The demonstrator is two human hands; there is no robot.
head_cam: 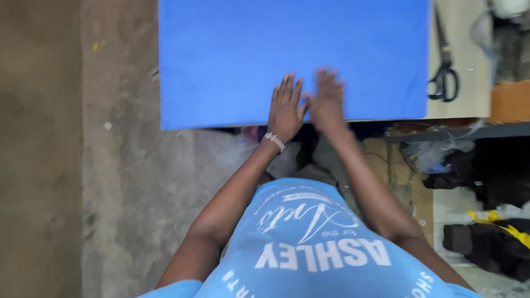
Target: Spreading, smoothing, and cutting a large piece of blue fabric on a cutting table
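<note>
We press our left hand (285, 107) and right hand (327, 102), fingers spread flat and side by side, on the blue fabric (232, 49) covering the worktop (464, 107).

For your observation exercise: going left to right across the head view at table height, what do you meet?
Concrete floor → blue fabric sheet → left hand → right hand → black-handled scissors → brown box.

**Both hands flat on blue sheet**

I see the left hand (286, 107) and right hand (327, 102) side by side, palms down, fingers spread, on the near edge of a blue sheet (232, 49) covering the table (469, 105). Right hand blurred. Black scissors (444, 77) lie just right of the sheet. Bracelet (274, 140) on left wrist.
</note>
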